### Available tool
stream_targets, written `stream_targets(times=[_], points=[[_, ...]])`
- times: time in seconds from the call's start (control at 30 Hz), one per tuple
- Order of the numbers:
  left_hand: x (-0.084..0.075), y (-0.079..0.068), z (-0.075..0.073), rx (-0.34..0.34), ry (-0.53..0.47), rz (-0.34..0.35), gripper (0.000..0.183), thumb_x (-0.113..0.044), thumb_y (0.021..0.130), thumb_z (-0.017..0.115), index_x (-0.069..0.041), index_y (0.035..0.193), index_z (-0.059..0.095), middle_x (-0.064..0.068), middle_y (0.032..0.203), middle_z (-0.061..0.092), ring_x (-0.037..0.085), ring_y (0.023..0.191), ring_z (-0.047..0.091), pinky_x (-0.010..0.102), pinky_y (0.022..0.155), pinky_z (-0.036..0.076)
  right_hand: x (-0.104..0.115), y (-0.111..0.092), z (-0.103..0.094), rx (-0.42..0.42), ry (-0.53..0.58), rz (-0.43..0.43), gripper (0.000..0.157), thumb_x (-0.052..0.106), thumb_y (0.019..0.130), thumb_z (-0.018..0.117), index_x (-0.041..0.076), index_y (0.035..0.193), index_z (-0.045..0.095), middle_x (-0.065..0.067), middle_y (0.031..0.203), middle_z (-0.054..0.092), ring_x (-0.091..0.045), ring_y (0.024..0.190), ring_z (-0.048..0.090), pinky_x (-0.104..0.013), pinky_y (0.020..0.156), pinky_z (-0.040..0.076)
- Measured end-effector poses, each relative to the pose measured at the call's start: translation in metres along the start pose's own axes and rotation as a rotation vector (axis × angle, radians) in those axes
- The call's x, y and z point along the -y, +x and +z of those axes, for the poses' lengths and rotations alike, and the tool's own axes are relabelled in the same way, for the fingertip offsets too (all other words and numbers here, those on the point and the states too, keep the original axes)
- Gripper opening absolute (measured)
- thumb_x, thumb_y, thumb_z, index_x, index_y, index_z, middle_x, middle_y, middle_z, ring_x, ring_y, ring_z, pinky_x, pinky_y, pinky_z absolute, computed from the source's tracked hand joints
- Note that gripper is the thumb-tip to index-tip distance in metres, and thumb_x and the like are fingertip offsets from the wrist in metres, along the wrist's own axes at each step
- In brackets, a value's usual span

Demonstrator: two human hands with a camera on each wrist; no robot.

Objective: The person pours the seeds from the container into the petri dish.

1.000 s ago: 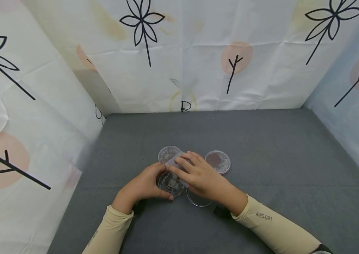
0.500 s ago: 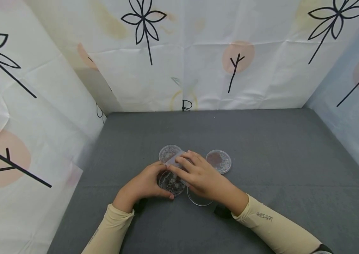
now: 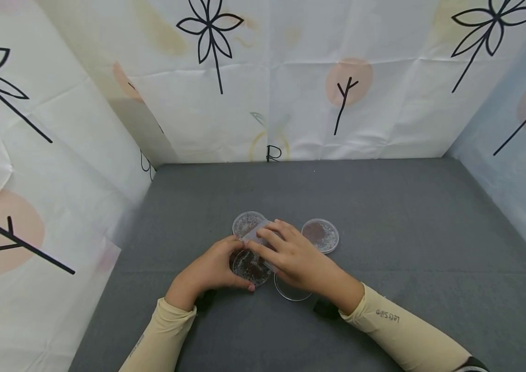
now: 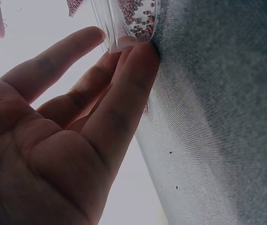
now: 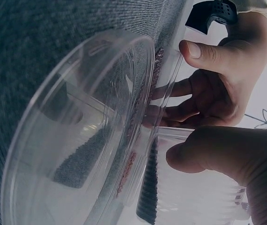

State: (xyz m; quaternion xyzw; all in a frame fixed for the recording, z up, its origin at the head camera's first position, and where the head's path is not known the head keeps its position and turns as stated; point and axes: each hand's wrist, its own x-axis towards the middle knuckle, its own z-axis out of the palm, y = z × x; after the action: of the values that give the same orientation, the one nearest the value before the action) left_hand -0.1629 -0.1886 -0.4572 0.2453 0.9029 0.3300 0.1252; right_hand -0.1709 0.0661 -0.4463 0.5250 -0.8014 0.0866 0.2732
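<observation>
My left hand (image 3: 213, 271) holds a round clear dish (image 3: 249, 268) low on the grey cloth, thumb at its near side and fingers around the far side. Small dark red beads (image 4: 136, 18) lie inside it in the left wrist view. Above the dish, my right hand (image 3: 292, 256) grips a clear, flat-sided plastic container (image 3: 253, 235), tilted down toward the dish. Its ribbed side shows under the right thumb (image 5: 187, 154) in the right wrist view. The right hand covers much of the container.
Another round dish (image 3: 244, 222) with small contents stands behind the left hand. A third dish (image 3: 320, 235), with a reddish patch, is to the right. Just under the right hand lies a clear round dish (image 3: 288, 298) with nothing visible in it. Printed cloth walls (image 3: 300, 113) enclose the grey table (image 3: 407, 217).
More dark reddish contents show in the dish between my hands than before. Both hands keep nearly the same position; the head view has shifted slightly.
</observation>
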Motion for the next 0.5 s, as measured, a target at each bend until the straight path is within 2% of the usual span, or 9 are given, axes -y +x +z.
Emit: stream_targets(times=[0.33, 0.5], points=[[-0.0005, -0.0001, -0.0008, 0.000, -0.013, 0.000, 0.079, -0.042, 0.068, 0.103, -0.011, 0.134, 0.070, 0.007, 0.121, 0.066, 0.023, 0.111, 0.064, 0.049, 0.099, 0.056, -0.0015, 0.0007, -0.0015, -0.001, 0.005, -0.001, 0.080, 0.010, 0.071, 0.096, 0.016, 0.144, 0.064, -0.012, 0.136, 0.061, -0.031, 0.130, 0.054, -0.048, 0.115, 0.048], [-0.0005, 0.0004, -0.0007, -0.004, -0.012, -0.004, 0.080, -0.041, 0.068, 0.103, -0.012, 0.134, 0.070, 0.006, 0.122, 0.066, 0.023, 0.112, 0.064, 0.049, 0.100, 0.056, -0.0020, 0.0009, -0.0022, 0.004, 0.007, 0.000, 0.083, 0.011, 0.069, 0.098, 0.016, 0.144, 0.064, -0.011, 0.137, 0.060, -0.031, 0.130, 0.053, -0.048, 0.114, 0.048]])
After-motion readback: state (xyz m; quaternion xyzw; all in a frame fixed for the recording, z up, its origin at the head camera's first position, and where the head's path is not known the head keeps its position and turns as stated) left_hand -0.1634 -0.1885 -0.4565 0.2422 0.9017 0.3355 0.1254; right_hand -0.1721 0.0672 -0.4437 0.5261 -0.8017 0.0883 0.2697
